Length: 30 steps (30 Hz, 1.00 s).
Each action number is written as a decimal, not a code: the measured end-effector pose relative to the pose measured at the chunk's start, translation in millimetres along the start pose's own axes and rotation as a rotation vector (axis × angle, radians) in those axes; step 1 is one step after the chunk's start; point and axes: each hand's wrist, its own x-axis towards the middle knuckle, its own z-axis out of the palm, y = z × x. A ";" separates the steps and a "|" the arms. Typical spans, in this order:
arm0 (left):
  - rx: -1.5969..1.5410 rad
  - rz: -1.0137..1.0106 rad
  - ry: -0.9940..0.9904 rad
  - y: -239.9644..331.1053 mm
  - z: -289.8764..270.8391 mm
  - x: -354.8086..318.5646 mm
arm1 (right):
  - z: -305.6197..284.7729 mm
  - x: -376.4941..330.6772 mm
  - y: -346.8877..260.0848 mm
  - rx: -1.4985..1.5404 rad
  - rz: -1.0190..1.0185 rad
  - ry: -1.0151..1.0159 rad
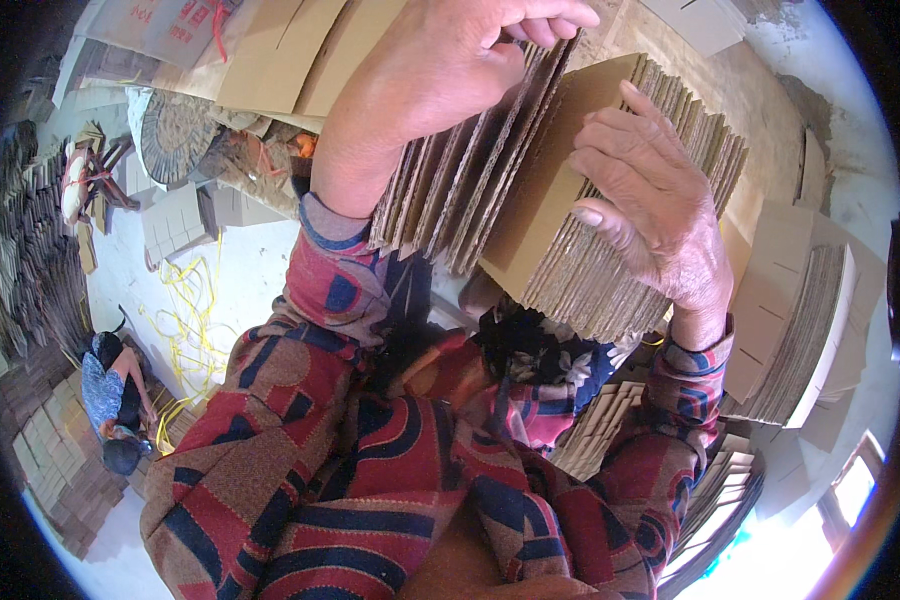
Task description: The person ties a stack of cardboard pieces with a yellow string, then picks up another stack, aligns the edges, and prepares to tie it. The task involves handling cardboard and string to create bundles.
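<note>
- A pale concrete floor point(250, 270) littered with cardboard: flat sheets, bundles and loose yellow strapping point(195, 320) lie around the seated person, and the wide lens bends every straight edge toward the rim.
- The stack point(540, 210), a thick sheaf of flat corrugated cardboard pieces standing on edge, sits between the two hands at chest height above the lap. Its long axis runs from lower left to upper right, with the fluted edges facing the camera.
- The left hand point(440, 70) lies over the upper left part of the stack, fingers curled together over the top edges and tips hooked between sheets near the upper end (how deep they reach I cannot tell).
- The right hand point(650, 210) presses flat on the broad brown face of the outer group of sheets, fingers slightly spread, thumb low along the face. That group fans away from the rest, leaving a wedge-shaped gap that opens toward the left hand.
- Both hands touch the stack; the right covers more of it and is the nearer to the parted sheets.
- Just right of the right wrist stands another pile point(800, 330) of folded sheets, leaning, with more stacked below it.
- Behind the hands lie large flat boxes point(300, 50) and a round woven basket point(175, 135); its contents are not visible.
- At lower left a second person point(115, 400) crouches among low rows of small cardboard bundles, well apart.
</note>
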 end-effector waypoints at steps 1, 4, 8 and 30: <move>0.012 0.000 -0.001 0.4 -0.8 -0.1 | 1.3 0.4 0.5 0.008 0.005 0.013; 0.027 0.003 -0.006 -0.5 -2.1 -0.6 | 2.8 2.3 0.3 0.021 0.031 0.011; -0.002 -0.006 -0.016 0.0 -2.4 -0.5 | -2.8 12.5 -4.0 -0.031 0.031 -0.096; 0.011 -0.055 0.007 14.7 -10.5 -2.1 | 6.8 16.0 -0.9 0.068 -0.028 -0.004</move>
